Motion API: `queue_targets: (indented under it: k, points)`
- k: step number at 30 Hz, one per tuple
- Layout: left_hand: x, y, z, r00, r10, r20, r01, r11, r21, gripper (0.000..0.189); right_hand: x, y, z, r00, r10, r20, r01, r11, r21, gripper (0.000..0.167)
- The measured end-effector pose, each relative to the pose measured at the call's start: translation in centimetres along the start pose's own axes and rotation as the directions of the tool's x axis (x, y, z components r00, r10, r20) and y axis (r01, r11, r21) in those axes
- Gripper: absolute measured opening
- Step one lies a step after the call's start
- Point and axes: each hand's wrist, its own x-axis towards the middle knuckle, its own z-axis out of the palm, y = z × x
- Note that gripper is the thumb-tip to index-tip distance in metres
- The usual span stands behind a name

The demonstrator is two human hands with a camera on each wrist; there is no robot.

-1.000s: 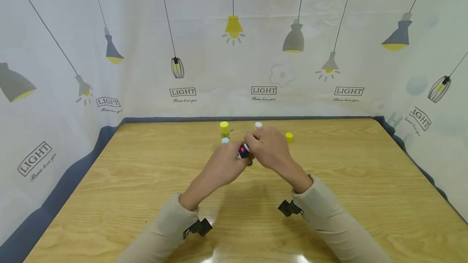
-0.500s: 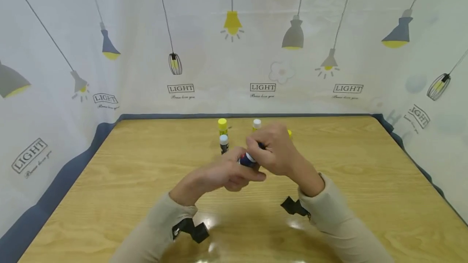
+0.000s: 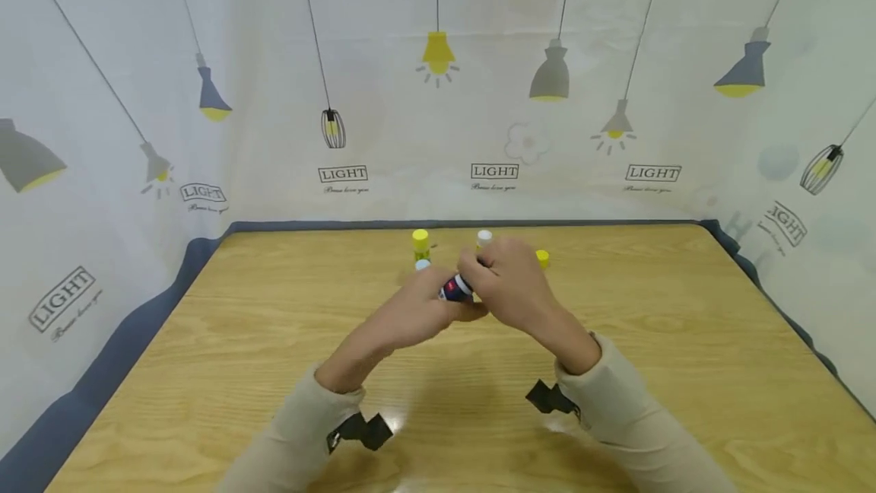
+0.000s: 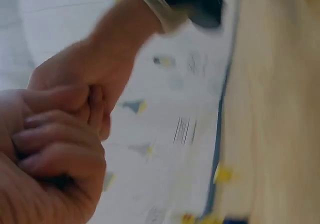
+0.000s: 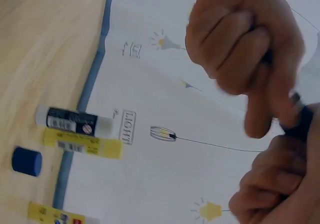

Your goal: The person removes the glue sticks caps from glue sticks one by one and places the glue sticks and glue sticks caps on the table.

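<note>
My left hand (image 3: 411,310) grips a dark blue glue stick (image 3: 455,288) with a red label patch and a white band. Its body slants up to the right above the table. Round the upper end curl the fingers of my right hand (image 3: 513,284), which hide most of that end. In the right wrist view a dark blue part of the glue stick (image 5: 298,126) shows between both hands. The left wrist view is blurred, and there my left hand (image 4: 55,159) hides what it holds.
Behind my hands stand a yellow glue stick (image 3: 420,246), a white-capped one (image 3: 484,237) and a dark one with a pale cap (image 5: 72,121). A yellow cap (image 3: 542,259) lies to the right. A blue cap (image 5: 27,161) rests on the wooden table (image 3: 274,326).
Half a second ago my left fingers were spread lower below the glue stick; now the hand is higher and wraps it again. My right hand keeps its grip, shifting only slightly.
</note>
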Motion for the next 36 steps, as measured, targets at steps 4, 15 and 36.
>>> queue_targets:
  k: [4, 15, 36]
  points:
    - [-0.4, 0.6, -0.2, 0.931, -0.023, 0.363, 0.216, 0.839, -0.5, 0.014, -0.2, 0.2, -0.5, 0.935, -0.349, -0.07, 0.353, 0.933, 0.07, 0.048]
    - [-0.4, 1.1, 1.3, 0.965, 0.028, -0.261, 0.058, 0.947, 0.316, 0.037, 0.3, -0.5, -1.8, 0.981, 0.146, 0.131, -0.123, 0.978, -0.172, 0.057]
    - [1.0, -0.3, 0.8, 0.962, 0.194, -0.194, -0.211, 0.975, -0.07, 0.035, 0.8, 1.4, -2.6, 0.998, -0.015, -0.055, 0.011, 0.997, -0.071, 0.059]
